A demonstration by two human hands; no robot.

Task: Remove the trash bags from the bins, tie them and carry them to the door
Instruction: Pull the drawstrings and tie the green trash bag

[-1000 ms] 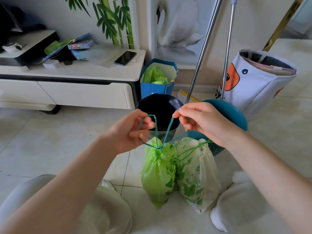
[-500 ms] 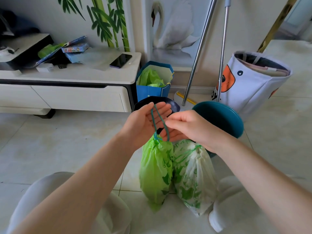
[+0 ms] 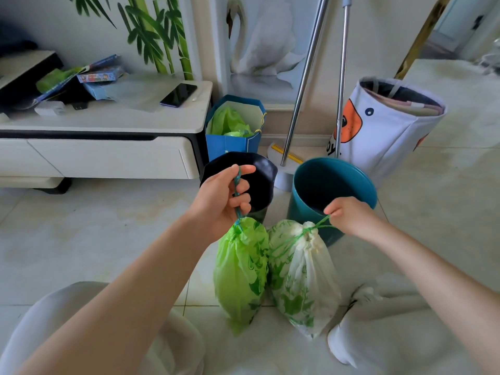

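Observation:
Two tied trash bags stand side by side on the tiled floor between my knees. My left hand (image 3: 226, 194) grips the teal drawstring of the green bag (image 3: 239, 272), which hangs straight below it. My right hand (image 3: 349, 216) pinches the green drawstring of the white leaf-printed bag (image 3: 303, 277) at its cinched neck. Behind them stand a black bin (image 3: 259, 182) and a teal bin (image 3: 332, 185), both without liners.
A blue paper bag (image 3: 232, 144) holding green plastic stands by a white low cabinet (image 3: 108, 155) at the left. Two metal mop poles (image 3: 305, 77) lean on the wall. A white fabric basket (image 3: 384, 128) sits at the right. An opening shows at the far right.
My right hand has let go of the green bag's string and moved right to the white bag's string. My left hand now holds the green bag's drawstring alone.

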